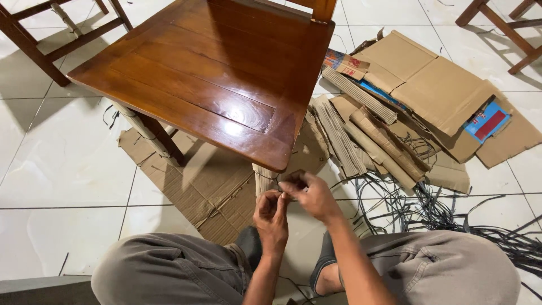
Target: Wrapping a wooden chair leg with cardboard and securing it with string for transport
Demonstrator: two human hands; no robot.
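Head view: person seated on the floor, knees up in grey trousers, looking down at a wooden chair (214, 73) standing on flattened cardboard (197, 186). Both hands meet just below the seat's front corner, at the near chair leg (263, 179) — that leg is wrapped in corrugated cardboard, as is the other front leg (148, 131).

Left hand (272, 213): fingers curled in, thumb and fingertips pressed together at the wrapped leg's lower part. They look to be pinching something thin, possibly a strap end; too small to tell which. Right hand (309, 193): fingers bunched, tips pinched together just right of the leg and touching the left hand's fingertips. What sits between them cannot be made out.

Around the hands:
- rolls of corrugated cardboard (361, 135) lying side by side right of the chair, near the right hand
- flat boxes (435, 90) beyond the rolls, one with blue and red print
- black straps (451, 214) in a loose tangle on the white tile floor (62, 169), running past the right knee
- parts of other chairs in the top corners — well apart from the hands
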